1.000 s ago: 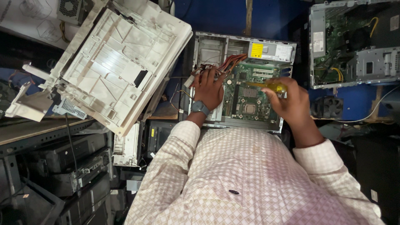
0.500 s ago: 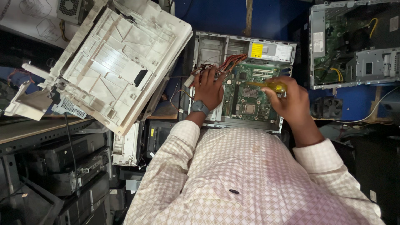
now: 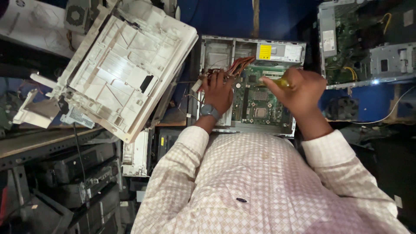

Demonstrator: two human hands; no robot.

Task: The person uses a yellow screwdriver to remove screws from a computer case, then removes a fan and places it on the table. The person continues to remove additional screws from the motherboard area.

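An open desktop computer case (image 3: 216, 54) lies in front of me with its green motherboard (image 3: 260, 102) exposed. My left hand (image 3: 219, 93), with a wristwatch, rests on the case's left side beside a bundle of red and orange cables (image 3: 239, 66). My right hand (image 3: 301, 89) is closed around a yellow-handled screwdriver (image 3: 281, 82) held over the motherboard's upper part. The tool's tip is hidden.
A large white plastic printer shell (image 3: 117, 71) leans at the left, close to the case. A second open computer case (image 3: 368, 39) stands at the upper right against a blue surface. Dark stacked equipment (image 3: 65, 182) fills the lower left.
My right hand has shifted slightly over the motherboard with the screwdriver. My left hand stays on the case.
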